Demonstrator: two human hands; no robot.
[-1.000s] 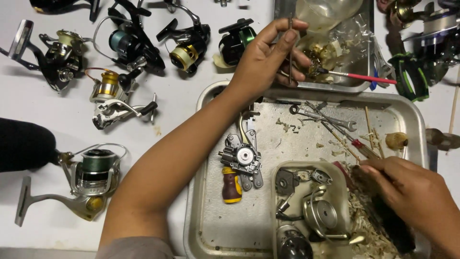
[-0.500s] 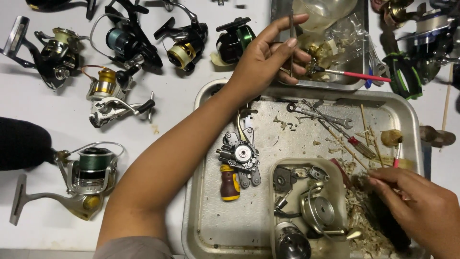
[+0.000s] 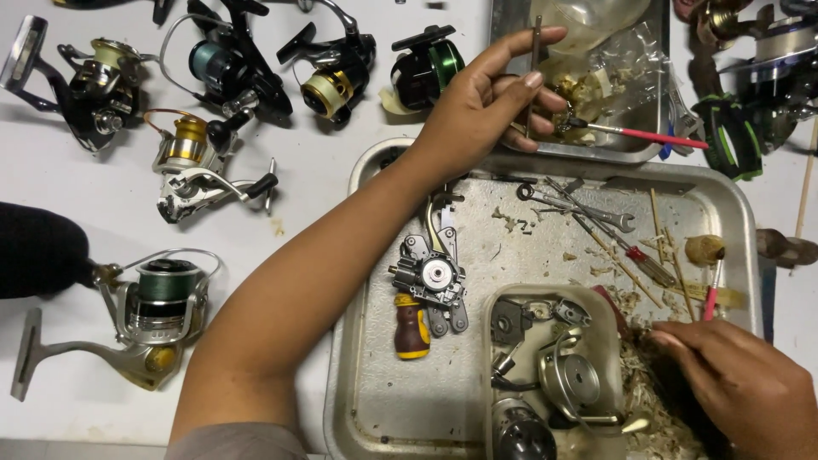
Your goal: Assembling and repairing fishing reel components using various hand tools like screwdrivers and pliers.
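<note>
My left hand [image 3: 481,106] reaches over the far rim of a large metal tray [image 3: 375,400] into a smaller metal tray [image 3: 509,25]. It pinches a thin metal rod [image 3: 534,64] upright between thumb and fingers. My right hand [image 3: 745,396] lies at the large tray's near right corner, fingers curled over a dark object [image 3: 669,383] among pale shavings. A dismantled reel body [image 3: 434,277] and a stubby brown-and-yellow screwdriver [image 3: 411,328] lie under my left forearm.
A clear tub [image 3: 492,341] in the large tray holds reel parts. Wrenches [image 3: 588,209] and wooden sticks lie at its far side. A red-handled brush [image 3: 652,136] rests on the small tray. Several spinning reels [image 3: 162,298] [image 3: 230,64] stand on the white table at left, with more reels [image 3: 750,77] at far right.
My right hand has slid toward the tray's near right corner, away from the red-handled tool. My left hand stays at the small tray with the rod.
</note>
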